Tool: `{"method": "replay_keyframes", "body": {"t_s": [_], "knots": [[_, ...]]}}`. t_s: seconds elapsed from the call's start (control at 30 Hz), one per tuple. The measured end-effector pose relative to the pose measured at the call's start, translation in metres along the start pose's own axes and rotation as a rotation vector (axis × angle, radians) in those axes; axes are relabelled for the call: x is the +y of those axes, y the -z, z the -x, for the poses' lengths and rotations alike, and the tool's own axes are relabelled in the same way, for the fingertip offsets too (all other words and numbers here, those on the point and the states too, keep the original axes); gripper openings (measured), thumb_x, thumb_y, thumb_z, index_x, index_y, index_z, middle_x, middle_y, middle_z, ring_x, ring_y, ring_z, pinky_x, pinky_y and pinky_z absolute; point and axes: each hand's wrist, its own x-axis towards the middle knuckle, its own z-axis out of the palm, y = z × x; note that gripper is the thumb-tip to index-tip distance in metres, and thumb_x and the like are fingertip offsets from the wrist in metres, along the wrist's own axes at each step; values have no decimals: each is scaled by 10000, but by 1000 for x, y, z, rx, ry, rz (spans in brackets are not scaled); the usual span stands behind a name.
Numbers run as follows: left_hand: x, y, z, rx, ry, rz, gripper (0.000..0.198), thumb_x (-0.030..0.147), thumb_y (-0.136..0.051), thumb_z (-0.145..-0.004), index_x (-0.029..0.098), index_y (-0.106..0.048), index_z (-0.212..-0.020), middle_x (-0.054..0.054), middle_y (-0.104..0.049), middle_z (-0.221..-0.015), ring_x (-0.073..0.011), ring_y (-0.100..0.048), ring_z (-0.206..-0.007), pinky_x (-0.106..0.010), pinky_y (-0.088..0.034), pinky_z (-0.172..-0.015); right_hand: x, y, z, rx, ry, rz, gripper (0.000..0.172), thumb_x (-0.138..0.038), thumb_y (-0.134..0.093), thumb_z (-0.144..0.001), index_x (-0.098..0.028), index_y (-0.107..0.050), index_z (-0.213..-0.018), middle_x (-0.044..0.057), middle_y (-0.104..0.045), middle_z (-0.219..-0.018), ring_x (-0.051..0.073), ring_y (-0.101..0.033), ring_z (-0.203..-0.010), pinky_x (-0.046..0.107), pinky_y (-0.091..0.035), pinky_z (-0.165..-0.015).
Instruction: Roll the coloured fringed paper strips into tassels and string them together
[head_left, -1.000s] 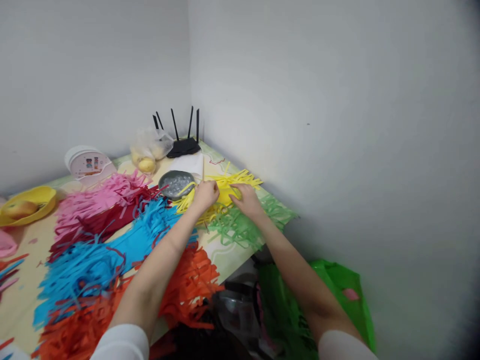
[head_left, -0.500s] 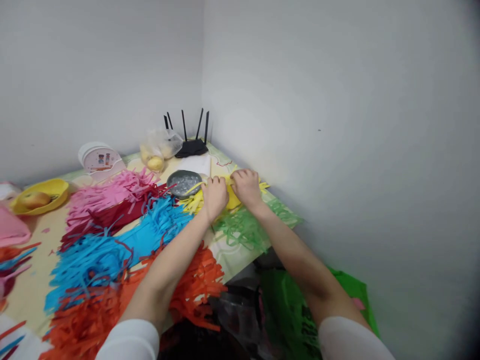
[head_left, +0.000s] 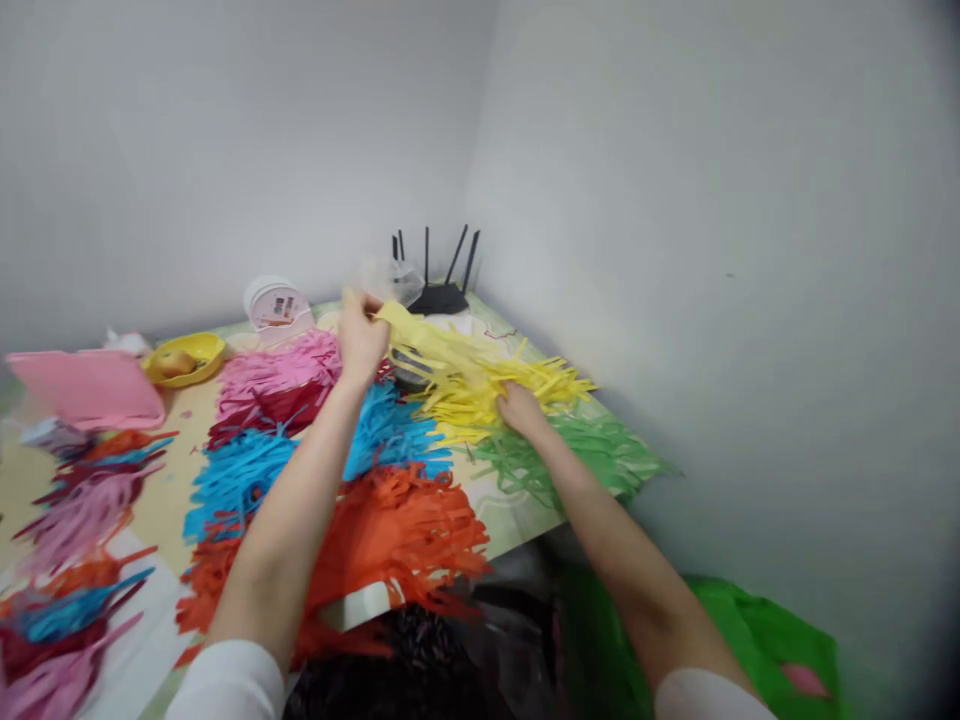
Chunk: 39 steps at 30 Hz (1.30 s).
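At the far left we see a pink flat case (head_left: 90, 385) and a small box (head_left: 49, 437) just in front of it, with loose mixed fringe strips (head_left: 67, 560) in pink, blue, orange and dark red lying nearest us. Behind them sits a yellow bowl (head_left: 196, 350) holding a roundish fruit (head_left: 172, 361). A white round tub (head_left: 274, 303) stands near the wall; its label carries small coloured marks, but the writing is too blurred for us to read.

Left of and below our raised left hand lie the fringed paper piles: pink (head_left: 277, 365), dark red (head_left: 259, 410), blue (head_left: 300, 455) and orange (head_left: 390, 530), each touching the next on the table (head_left: 169, 500).

Our left hand (head_left: 361, 335) is lifted above the table, its fingers pinched together on the uncut end of a yellow fringed paper strip (head_left: 427, 345). The strip slopes down to the right from that pinch, its cut tails hanging loose, into the yellow pile (head_left: 487, 390).

Behind the pinch, in the corner, stand a clear plastic bag (head_left: 390, 280) and a black router (head_left: 442, 290) with its antennas up.

Our right hand (head_left: 519, 408) rests lower and to the right, pressed on the near edge of the yellow pile; we cannot tell whether its fingers close on any strips. Just beyond it lies the green fringe pile (head_left: 585, 455), and below the table edge a green plastic bag (head_left: 750, 640).
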Motion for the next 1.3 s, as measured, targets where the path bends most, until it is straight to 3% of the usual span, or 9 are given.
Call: {"method": "replay_keyframes", "body": {"t_s": [0.13, 0.27, 0.4, 0.5, 0.57, 0.7, 0.87, 1.07, 1.3], "knots": [[-27, 102, -5, 242, 2, -42, 164, 56, -480, -673, 174, -548, -765, -30, -641, -771, -165, -606, -743, -261, -448, -679, -15, 19, 19, -75, -19, 12, 280, -340, -599, -947, -169, -629, -1167, 89, -649, -1166, 198, -652, -993, 386, -560, -850], [-39, 171, 39, 276, -31, -261, 177, 71, -506, -672, 204, -528, -785, -29, -625, -770, -186, -587, -736, -301, -443, -684, -82, 45, 62, 28, 102, -33, 280, -285, -490, -963, -117, -704, -1025, 196, -722, -955, 327, -694, -966, 508, -534, -876], [-38, 180, 102, 93, -32, -441, 215, 50, -529, -629, 209, -522, -774, -43, -625, -775, -225, -594, -775, -338, -446, -718, -193, 59, 112, 159, 463, -196, 389, -404, -454, -954, -278, -583, -1299, 73, -594, -1386, 252, -492, -1339, 464, -386, -1139], [-37, 179, 140, -118, -27, -620, 222, 59, -497, -679, 198, -538, -847, -88, -645, -846, -259, -607, -855, -363, -458, -763, -261, 48, 129, 297, 812, -361, 546, -298, -577, -871, -177, -501, -1398, 145, -479, -1491, 324, -328, -1445, 553, -296, -1176], [-40, 185, 157, -228, -16, -665, 213, 72, -477, -713, 197, -539, -873, -104, -655, -885, -267, -613, -893, -368, -465, -791, -284, 34, 126, 272, 874, -369, 548, -156, -567, -812, -145, -532, -1358, 165, -555, -1413, 341, -405, -1387, 578, -271, -1175], [-59, 211, 172, -339, 8, -460, 234, 69, -484, -684, 206, -516, -871, -86, -665, -935, -244, -621, -940, -345, -474, -839, -283, 26, 110, 76, 889, -418, 418, -43, -481, -732, -184, -665, -1079, 105, -733, -1046, 274, -638, -1042, 480, -424, -1058], [-78, 231, 172, -364, 90, 41, 109, 228, -505, -809, 198, -501, -913, 0, -600, -772, -149, -565, -699, -254, -457, -663, -268, 54, 105, -234, 767, -614, 307, -93, -471, -723, -186, -649, -955, 47, -728, -861, 184, -651, -743, 277, -484, -705], [-74, 228, 172, -466, 178, 333, 339, 313, -580, -799, 165, -619, -1102, -15, -631, -801, -136, -561, -692, -224, -440, -625, -268, 61, 109, -390, 616, -939, 246, -163, -505, -723, -168, -660, -914, 35, -712, -878, 166, -637, -762, 249, -474, -672], [-82, 240, 175, -516, 112, 378, 253, 212, -513, -741, 173, -749, -825, -88, -709, -956, -197, -642, -878, -286, -497, -762, -248, 52, 109, -489, 545, -1118, 262, -112, -516, -670, -201, -720, -809, 23, -702, -830, 153, -637, -688, 251, -478, -622]]}}
